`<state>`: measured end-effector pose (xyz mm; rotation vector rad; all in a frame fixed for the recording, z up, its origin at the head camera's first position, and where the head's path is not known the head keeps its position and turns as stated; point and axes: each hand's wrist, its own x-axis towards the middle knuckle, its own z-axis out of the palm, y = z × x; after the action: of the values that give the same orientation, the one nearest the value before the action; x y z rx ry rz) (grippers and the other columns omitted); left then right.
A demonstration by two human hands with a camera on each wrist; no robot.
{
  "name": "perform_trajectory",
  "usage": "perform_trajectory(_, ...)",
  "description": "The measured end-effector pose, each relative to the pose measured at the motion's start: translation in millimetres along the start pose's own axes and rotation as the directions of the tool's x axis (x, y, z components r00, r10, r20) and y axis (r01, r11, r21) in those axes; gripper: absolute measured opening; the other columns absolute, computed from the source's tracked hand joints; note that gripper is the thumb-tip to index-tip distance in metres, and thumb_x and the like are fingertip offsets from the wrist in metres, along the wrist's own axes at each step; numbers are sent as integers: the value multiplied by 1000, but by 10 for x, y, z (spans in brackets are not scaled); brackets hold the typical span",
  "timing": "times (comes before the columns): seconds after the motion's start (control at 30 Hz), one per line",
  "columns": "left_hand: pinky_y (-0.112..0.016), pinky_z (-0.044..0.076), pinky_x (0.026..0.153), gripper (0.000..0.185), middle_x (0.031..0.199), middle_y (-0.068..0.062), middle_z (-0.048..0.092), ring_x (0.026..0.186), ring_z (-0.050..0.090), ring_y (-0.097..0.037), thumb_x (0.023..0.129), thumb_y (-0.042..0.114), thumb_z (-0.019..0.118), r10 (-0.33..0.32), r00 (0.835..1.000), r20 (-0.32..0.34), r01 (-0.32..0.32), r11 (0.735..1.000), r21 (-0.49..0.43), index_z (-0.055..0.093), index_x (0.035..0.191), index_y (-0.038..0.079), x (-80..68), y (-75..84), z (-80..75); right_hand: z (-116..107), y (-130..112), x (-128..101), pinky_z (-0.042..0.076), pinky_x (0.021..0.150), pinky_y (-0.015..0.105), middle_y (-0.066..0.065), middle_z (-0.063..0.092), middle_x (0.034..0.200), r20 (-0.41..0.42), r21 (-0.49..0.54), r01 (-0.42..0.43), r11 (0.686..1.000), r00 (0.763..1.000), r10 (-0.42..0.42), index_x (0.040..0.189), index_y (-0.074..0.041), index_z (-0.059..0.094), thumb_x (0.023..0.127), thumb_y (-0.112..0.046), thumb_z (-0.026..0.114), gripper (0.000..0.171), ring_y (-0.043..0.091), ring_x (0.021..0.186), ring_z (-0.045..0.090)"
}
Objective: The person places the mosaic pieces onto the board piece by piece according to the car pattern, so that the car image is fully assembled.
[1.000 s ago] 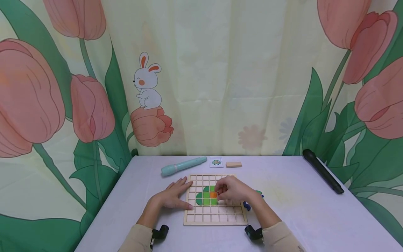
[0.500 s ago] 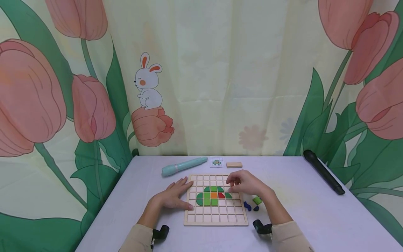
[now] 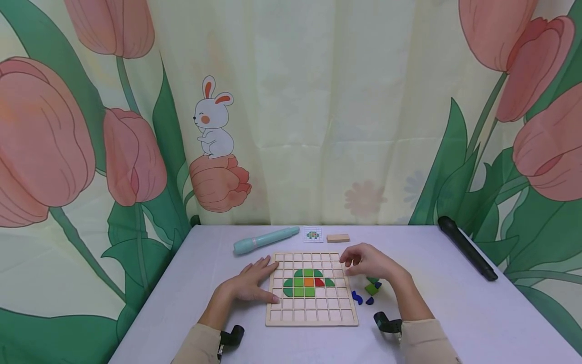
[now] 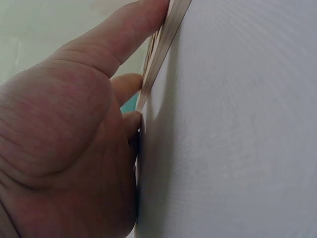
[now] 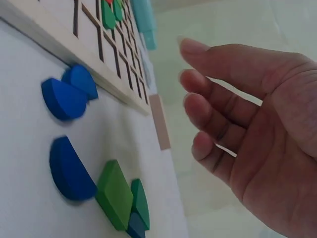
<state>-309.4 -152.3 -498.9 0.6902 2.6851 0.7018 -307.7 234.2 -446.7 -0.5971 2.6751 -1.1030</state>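
The left hand (image 3: pixel 247 284) lies with fingers spread, pinching nothing, its thumb and fingertips touching the left edge of the wooden grid board (image 3: pixel 291 317). Just beyond that hand, slanting away to the right, is a teal tube (image 3: pixel 265 240). The board stretches from the left fingertips to just under the right ones; in its middle, between the hands, sit green tiles (image 3: pixel 298 291), an orange tile (image 3: pixel 309 282) and a red tile (image 3: pixel 319 282). Past the board's far edge are a picture card (image 3: pixel 312 234) and a pale wooden block (image 3: pixel 338 238). The right hand (image 3: pixel 370 263) hangs by the board's far right corner, fingers loosely bent, thumb apart, nothing visible between them. The loose pieces lie on the near side of its fingertips and slightly rightward, well closer to this hand than to the left: a blue wavy piece (image 3: pixel 357 298) beside the board, its long axis running from far left to near right, then a blue half-round (image 3: pixel 370 301), a light green diamond (image 5: pixel 115 195), a dark green piece (image 5: pixel 140 203) and a small dark blue piece (image 5: pixel 135 225). Well off to the right rests a black rod (image 3: pixel 467 248).
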Motion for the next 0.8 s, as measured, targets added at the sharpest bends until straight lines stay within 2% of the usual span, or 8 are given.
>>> perform_trajectory(0.3, -57, 7, 132, 108, 176, -10, 12, 164, 7, -31, 79, 69, 76, 3, 1000, 0, -3, 1000, -6, 31, 165, 22, -9, 7, -7, -129, 129, -117, 52, 72, 31, 6, 70, 97, 66, -23, -73, 997, 995, 75, 105, -8, 76, 82, -4, 84, 25, 23, 88, 57)
perform_trajectory(0.5, -57, 7, 131, 107, 176, -11, 13, 164, 7, -32, 79, 69, 76, 6, 1000, 0, -6, 1000, -8, 32, 165, 21, -20, 19, -20, -157, 147, -156, 51, 69, 32, 8, 69, 91, 73, -44, -100, 994, 992, 103, 100, -6, 76, 81, 0, 83, 22, 22, 85, 57)
perform_trajectory(0.63, -57, 7, 131, 107, 176, -11, 13, 164, 7, -31, 79, 68, 76, 5, 1000, 1, -5, 1000, -11, 32, 165, 22, -22, 21, -23, -170, 164, -189, 48, 69, 32, 6, 67, 88, 84, -67, -165, 984, 982, 170, 95, -9, 76, 78, 3, 85, 22, 20, 83, 56)
perform_trajectory(0.8, -57, 7, 131, 107, 176, -11, 13, 164, 7, -32, 80, 68, 76, 3, 1000, 2, -3, 1000, -7, 32, 165, 21, -19, 27, -21, -199, 208, -239, 44, 70, 33, 6, 67, 86, 113, -93, -195, 976, 972, 205, 90, -10, 76, 73, 4, 88, 25, 21, 82, 54)
